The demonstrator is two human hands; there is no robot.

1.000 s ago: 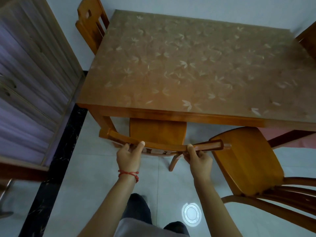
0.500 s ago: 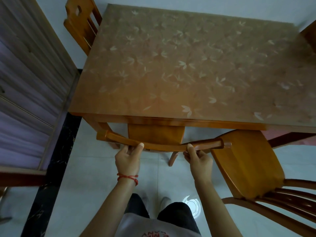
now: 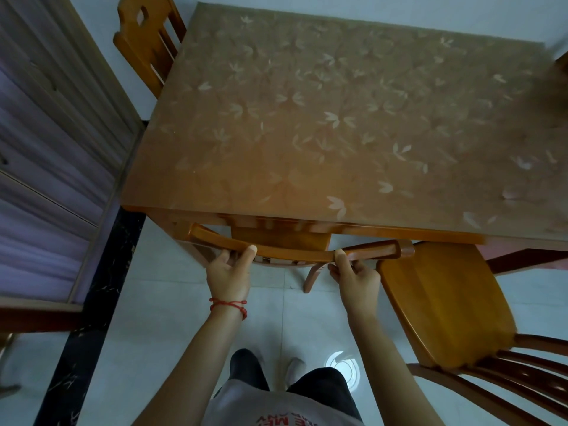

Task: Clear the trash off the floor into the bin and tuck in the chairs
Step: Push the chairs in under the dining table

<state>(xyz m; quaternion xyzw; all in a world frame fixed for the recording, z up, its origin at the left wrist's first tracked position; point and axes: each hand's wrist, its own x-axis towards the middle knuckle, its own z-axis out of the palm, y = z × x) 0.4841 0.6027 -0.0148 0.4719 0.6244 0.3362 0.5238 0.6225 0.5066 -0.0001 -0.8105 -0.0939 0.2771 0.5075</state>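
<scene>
Showing at 6 o'clock, red shirt lettering [image 3: 278, 421] is cut off and unreadable. The left hand [image 3: 229, 273] and right hand [image 3: 356, 276] each curl closed around the chair's top rail [image 3: 292, 252], thumbs on top. That chair's seat sits under the worktop [image 3: 307, 133] edge; a second chair [image 3: 448, 305] stands out at 4 o'clock.

Left hand [image 3: 229, 272] and right hand [image 3: 356, 276] grip the chair [image 3: 295, 252] top rail at the table [image 3: 338, 133] edge.
</scene>
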